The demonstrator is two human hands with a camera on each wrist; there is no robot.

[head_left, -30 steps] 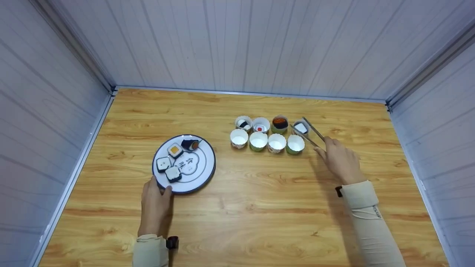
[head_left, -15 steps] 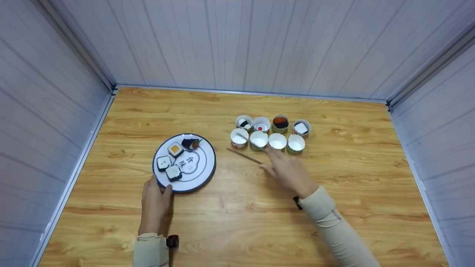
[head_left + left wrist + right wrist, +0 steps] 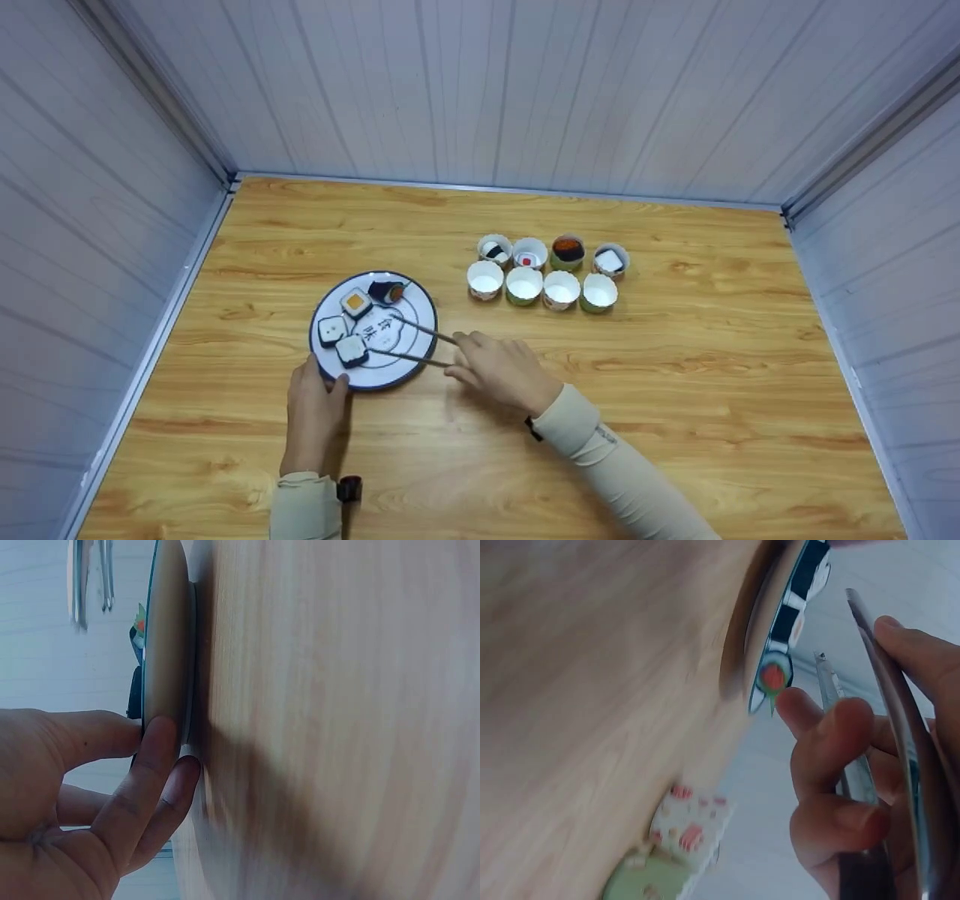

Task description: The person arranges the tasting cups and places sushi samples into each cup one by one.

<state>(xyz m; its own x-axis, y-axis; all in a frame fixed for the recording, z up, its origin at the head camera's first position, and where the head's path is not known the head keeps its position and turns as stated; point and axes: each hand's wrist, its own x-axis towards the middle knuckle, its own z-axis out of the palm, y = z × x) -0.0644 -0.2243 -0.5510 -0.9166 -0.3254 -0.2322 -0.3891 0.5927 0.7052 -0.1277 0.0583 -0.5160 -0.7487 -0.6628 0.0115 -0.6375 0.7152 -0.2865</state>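
Observation:
A white plate [image 3: 405, 369] with a blue rim and dark characters lies on the table at left. My left hand [image 3: 311, 416] grips its near left edge, thumb on top and fingers beneath in the left wrist view. On the plate sit two white-topped sushi pieces [image 3: 351, 349], a sushi piece with a yellow centre [image 3: 356, 301] and a dark cone-shaped hand roll [image 3: 388, 291]. My right hand [image 3: 504, 369] holds metal tongs [image 3: 895, 701], their arms spread over the plate. Between the tips nothing is held; one tip is near the closest white piece.
Several paper cups [image 3: 486, 289] stand in two rows right of the plate. The back-row cups contain sushi pieces, including an orange-topped one [image 3: 568, 249] and a white one [image 3: 610, 260]. Panel walls [image 3: 480, 97] bound the wooden table [image 3: 712, 315].
My right hand has swept left with the tongs, from the far right cup, past the front cups, to over the plate. The left hand and plate have stayed put.

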